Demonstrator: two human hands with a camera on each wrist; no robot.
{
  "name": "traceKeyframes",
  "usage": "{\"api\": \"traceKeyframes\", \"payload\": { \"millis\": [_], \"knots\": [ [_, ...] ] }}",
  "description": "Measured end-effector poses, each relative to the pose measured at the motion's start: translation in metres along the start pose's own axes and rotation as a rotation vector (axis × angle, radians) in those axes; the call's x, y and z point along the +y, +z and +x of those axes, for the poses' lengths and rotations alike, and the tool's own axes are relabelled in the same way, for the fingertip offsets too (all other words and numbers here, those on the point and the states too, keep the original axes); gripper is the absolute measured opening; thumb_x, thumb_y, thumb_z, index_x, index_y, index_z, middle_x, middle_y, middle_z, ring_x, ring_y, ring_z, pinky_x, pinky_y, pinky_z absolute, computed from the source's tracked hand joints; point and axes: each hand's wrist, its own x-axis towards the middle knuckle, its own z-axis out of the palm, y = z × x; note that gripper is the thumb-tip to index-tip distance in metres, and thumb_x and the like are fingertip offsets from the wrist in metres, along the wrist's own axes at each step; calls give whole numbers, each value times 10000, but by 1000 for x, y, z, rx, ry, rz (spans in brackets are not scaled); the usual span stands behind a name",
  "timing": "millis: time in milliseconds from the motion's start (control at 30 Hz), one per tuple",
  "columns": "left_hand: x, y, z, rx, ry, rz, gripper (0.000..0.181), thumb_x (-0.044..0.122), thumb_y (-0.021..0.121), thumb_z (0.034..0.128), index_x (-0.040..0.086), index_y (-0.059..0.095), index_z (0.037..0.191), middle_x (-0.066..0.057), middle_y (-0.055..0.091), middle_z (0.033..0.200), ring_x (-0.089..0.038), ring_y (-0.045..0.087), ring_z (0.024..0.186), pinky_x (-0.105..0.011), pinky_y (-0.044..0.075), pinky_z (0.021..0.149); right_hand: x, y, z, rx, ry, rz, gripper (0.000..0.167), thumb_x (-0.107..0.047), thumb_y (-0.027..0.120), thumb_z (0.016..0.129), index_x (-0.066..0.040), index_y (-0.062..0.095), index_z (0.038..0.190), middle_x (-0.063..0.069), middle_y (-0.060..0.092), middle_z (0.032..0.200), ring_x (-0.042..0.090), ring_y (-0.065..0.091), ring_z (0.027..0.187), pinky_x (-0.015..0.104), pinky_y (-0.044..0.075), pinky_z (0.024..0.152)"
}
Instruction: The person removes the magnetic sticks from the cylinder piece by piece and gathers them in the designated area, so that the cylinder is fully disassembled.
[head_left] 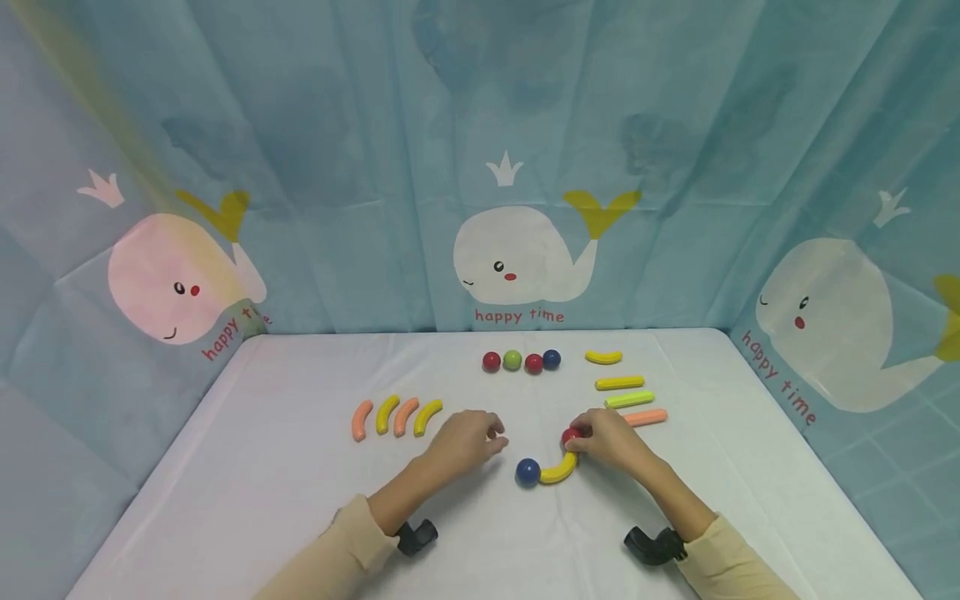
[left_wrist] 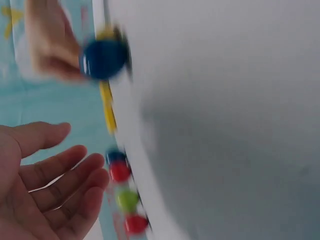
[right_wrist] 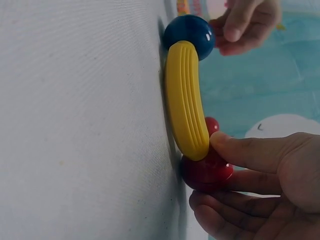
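My right hand (head_left: 611, 440) holds a red ball (right_wrist: 205, 172) between thumb and fingers. That ball meets one end of a curved yellow stick (right_wrist: 186, 100) lying on the table. A blue ball (head_left: 528, 472) is joined to the stick's other end, seen also in the left wrist view, where the blue ball (left_wrist: 104, 59) looks blurred. To the left of this chain, my left hand (head_left: 467, 442) hovers with loosely bent fingers and nothing in them. The left wrist view shows the left hand (left_wrist: 55, 190) with its fingers apart from the thumb.
Curved pink and yellow sticks (head_left: 407, 416) stand in a row at the left. At the back are red, green and blue balls (head_left: 512, 360). A short curved yellow stick (head_left: 603, 357) and straight sticks (head_left: 630, 400) lie at the right. A patterned curtain (head_left: 352, 208) surrounds the white table (head_left: 262, 500).
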Motion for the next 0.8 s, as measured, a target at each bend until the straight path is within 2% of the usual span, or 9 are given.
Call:
{"api": "traceKeyframes", "payload": {
  "millis": [100,167,333,500,633,800],
  "knots": [
    [19,12,-2,-59,54,-21,248,312,718,875,135,733,1048,29,715,913,-66,577,762,-198,490,683,1,1,1,2,-5,-2,297,-167,797,788,-18,736,1037,50,722,955,140,586,814,336,545,765],
    [30,18,-2,-85,86,-3,275,340,728,865,145,738,1058,39,717,931,-54,571,772,-186,488,692,1,1,1,3,-7,-3,293,-169,797,788,-20,737,1033,49,724,956,138,594,820,343,549,773],
    [48,31,1,-92,179,63,286,352,762,832,150,760,1035,57,717,885,-42,511,744,-161,434,655,1,0,2,6,-10,-10,278,-175,799,790,-26,739,1016,35,719,916,133,591,798,341,550,768],
    [56,38,5,-107,230,82,198,279,786,816,147,775,964,94,654,703,-31,449,622,-148,377,580,1,0,1,4,-14,-3,271,-172,798,791,-30,741,1014,25,714,900,128,583,787,325,545,756],
    [59,40,8,-108,248,111,168,237,802,799,152,783,943,104,616,662,-35,433,589,-148,359,571,1,0,0,-2,-12,6,270,-170,796,793,-31,741,1018,20,705,888,130,575,776,315,545,742],
    [58,44,11,-77,276,134,128,226,804,795,145,791,893,108,570,617,-35,390,567,-148,326,543,1,-1,0,1,-19,-6,270,-176,797,795,-28,741,1013,19,702,881,128,573,772,314,543,734]
  ]
}}
